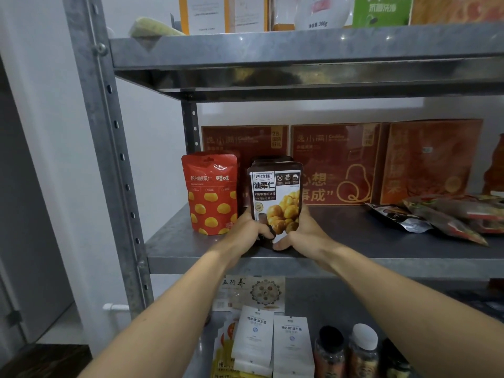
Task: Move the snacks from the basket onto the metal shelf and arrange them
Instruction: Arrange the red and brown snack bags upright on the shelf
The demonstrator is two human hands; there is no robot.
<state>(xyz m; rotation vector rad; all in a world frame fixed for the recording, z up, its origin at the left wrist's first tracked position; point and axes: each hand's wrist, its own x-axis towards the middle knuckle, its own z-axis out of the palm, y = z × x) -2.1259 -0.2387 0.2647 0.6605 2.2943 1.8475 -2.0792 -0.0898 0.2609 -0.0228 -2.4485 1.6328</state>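
Brown pouch (275, 195) upright by red pouch (211, 192), L hand (244, 231) & R hand (306, 233) fingers (265, 231) gripping it.

My left hand (246, 227) grips the lower left of the brown chestnut pouch (275, 192), and my right hand (302, 233) grips the lower right. The pouch is upright near the front edge of the metal shelf (354, 241). There may be more brown pouches stacked behind it, unclear. A red chestnut pouch (211, 193) stands just left. Red boxes (335, 162) line the far wall. Loose packets (447, 216) lie flat at right.

Brown pouch (275, 192) base behind curled fingers (260, 230)
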